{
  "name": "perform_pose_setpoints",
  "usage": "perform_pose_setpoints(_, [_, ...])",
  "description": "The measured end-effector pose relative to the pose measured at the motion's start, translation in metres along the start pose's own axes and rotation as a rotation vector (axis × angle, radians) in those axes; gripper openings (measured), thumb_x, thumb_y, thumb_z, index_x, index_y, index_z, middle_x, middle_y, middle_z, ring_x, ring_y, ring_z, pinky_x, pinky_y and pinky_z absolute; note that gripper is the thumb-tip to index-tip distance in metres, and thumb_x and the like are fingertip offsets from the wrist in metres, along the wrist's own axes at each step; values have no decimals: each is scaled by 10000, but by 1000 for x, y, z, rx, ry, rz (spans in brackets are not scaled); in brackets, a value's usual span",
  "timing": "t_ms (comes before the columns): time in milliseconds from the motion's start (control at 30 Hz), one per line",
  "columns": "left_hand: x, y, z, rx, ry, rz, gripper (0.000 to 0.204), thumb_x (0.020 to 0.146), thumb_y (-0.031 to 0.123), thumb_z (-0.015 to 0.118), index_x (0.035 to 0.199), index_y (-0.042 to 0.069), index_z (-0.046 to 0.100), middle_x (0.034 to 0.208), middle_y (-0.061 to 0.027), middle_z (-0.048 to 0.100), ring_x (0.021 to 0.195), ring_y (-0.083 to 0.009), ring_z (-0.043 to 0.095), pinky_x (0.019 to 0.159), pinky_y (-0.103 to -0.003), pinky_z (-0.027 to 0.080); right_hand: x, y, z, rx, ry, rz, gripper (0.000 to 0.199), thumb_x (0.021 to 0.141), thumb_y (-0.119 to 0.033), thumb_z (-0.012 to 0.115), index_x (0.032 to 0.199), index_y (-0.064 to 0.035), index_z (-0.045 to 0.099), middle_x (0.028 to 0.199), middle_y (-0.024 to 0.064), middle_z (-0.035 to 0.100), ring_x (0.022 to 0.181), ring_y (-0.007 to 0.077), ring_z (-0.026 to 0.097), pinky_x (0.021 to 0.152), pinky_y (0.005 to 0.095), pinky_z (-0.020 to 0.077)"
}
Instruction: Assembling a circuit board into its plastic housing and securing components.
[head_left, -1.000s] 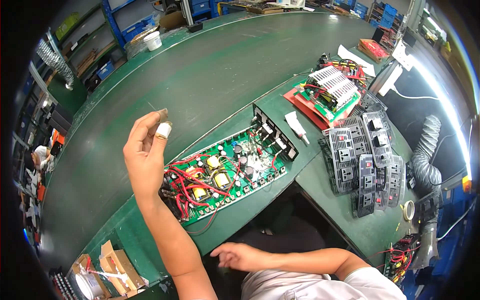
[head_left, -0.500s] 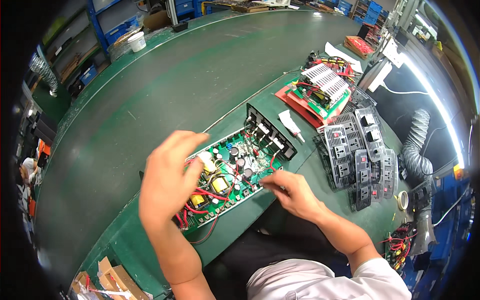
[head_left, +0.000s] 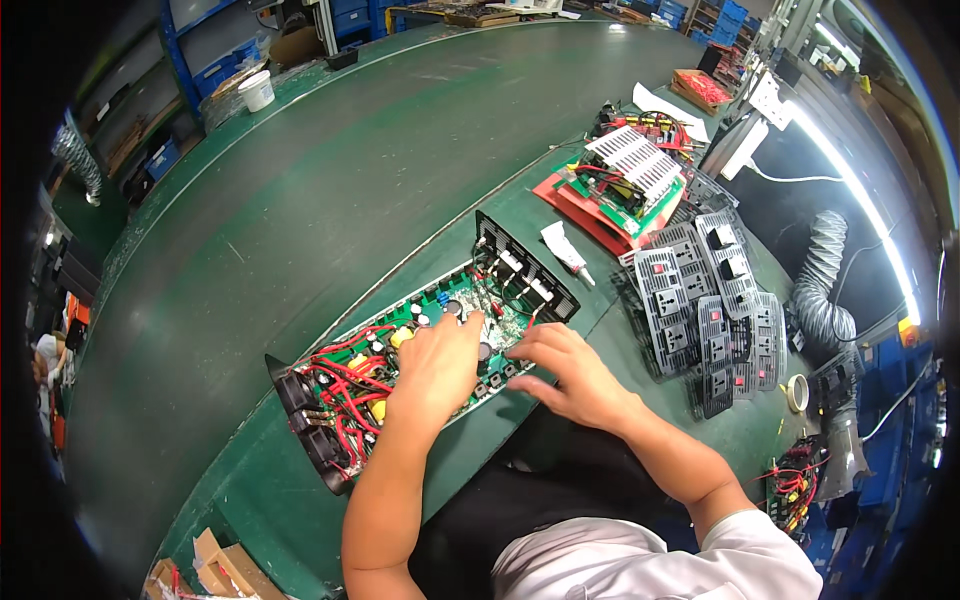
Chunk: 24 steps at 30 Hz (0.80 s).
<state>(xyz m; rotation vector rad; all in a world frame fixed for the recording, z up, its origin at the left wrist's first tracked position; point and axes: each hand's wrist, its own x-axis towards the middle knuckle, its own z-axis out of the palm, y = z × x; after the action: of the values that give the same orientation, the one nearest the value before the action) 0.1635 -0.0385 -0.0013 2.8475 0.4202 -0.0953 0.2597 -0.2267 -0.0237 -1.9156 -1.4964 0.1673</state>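
Observation:
A long green circuit board [head_left: 507, 322] with red wires, yellow transformers and capacitors lies slantwise on the green bench in front of me. A black slotted panel [head_left: 526, 266] stands at its far right end, and a black panel with fans [head_left: 308, 430] at its near left end. My left hand [head_left: 440, 362] reaches over the middle of the board, fingers close together and pointing down among the parts; what their tips hold is hidden. Beside the near edge, my right hand [head_left: 568, 366] has its thumb and fingers apart, close to the board's right part.
A white tube [head_left: 566, 250] lies beyond the slotted panel. Grey and black socket panels [head_left: 690, 310] are piled to the right. Farther back, another board assembly [head_left: 635, 170] rests on a red base. A tape roll [head_left: 796, 393] sits at the right edge, cardboard boxes [head_left: 235, 570] at lower left.
My left hand has come down and to the right onto the board, uncovering the red wires and fans at the left end. My right hand has shifted slightly left, and its fingers have spread.

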Motion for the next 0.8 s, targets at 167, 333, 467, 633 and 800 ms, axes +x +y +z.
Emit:
perform_pose_setpoints(167, [0, -15, -2, -96, 96, 7, 435, 813, -15, 597, 1237, 77, 625, 1051, -199, 672, 968, -399, 661, 831, -496, 529, -7, 1, 20, -73, -9, 13, 443, 825, -245, 803, 1185, -65, 619, 1337, 163, 507, 1275, 384, 474, 1054, 483, 410])
perform_pose_setpoints(333, [-13, -24, -33, -76, 257, -44, 427, 807, -10, 586, 1220, 83, 633, 1110, -168, 679, 1001, -390, 653, 876, -492, 514, -5, -3, 35, -213, 29, -17, 427, 798, -257, 817, 1133, -75, 624, 1421, 193, 439, 1381, 434, 374, 1085, 555, 362])
perform_pose_setpoints(467, [-35, -52, -62, -111, 334, -223, 357, 852, 13, 583, 1193, 95, 651, 1091, -149, 684, 983, -396, 658, 834, -496, 517, -4, -1, 52, -303, -9, 18, 400, 787, -205, 810, 1131, -100, 634, 1450, 197, 412, 1411, 446, 326, 1102, 583, 326])
perform_pose_setpoints(633, [-54, -59, -83, -135, 372, -326, 354, 859, 1, 596, 1193, 98, 661, 1083, -135, 690, 980, -369, 665, 840, -483, 519, 0, -1, 51, -279, -34, 15, 342, 805, -163, 785, 1121, -133, 659, 1447, 193, 419, 1410, 449, 327, 1109, 576, 324])
perform_pose_setpoints(800, [-46, -57, -67, -157, 409, -119, 393, 783, -76, 593, 1156, 33, 647, 943, -157, 665, 863, -327, 662, 792, -428, 514, 3, 1, 54, -208, 14, 36, 242, 829, -118, 743, 1065, -106, 690, 1428, 192, 441, 1399, 440, 348, 1110, 558, 334])
